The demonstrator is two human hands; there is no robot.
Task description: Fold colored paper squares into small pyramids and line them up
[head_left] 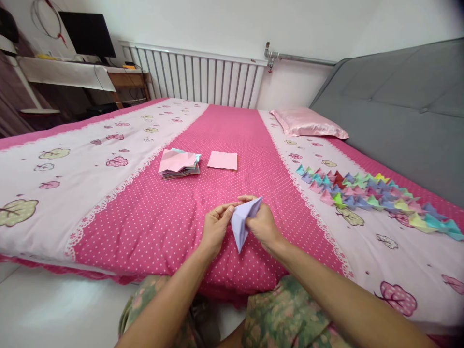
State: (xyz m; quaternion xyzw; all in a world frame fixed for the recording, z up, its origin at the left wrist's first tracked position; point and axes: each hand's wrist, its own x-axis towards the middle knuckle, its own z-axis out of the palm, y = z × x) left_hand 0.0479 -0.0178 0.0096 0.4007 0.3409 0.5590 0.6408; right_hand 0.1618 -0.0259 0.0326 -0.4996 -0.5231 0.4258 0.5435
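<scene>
Bed [152,217]: filled most of the view; its cover was pink with white dots down the middle and pale with tree prints on either side.
Headboard [391,111]: grey and padded, it ran along the right edge of the bed.
Radiator [203,79]: white, it stood against the far wall beyond the bed.
Desk [72,72]: stood at far left and carried a dark monitor [89,34].
Pillow [306,123]: pink and glossy, it lay at the far right of the bed beside the headboard.
Folded pieces [373,195]: many small coloured paper shapes lay in a long band on the pale strip to your right, touching and overlapping one another.
Paper stack [179,163]: a loose pile of coloured sheets, pink uppermost, lay on the dotted strip well beyond your hands.
Pink sheet [222,160]: a single flat square lay just beside the stack, to its right.
Lilac paper [243,220]: a partly folded sheet was held above the near edge of the bed, between your two hands, with one corner pointing down.
Left hand [214,229]: you pinched the lilac paper's left edge between thumb and fingers.
Right hand [263,224]: your fingers were closed on the paper's right side, near its upper fold.
</scene>
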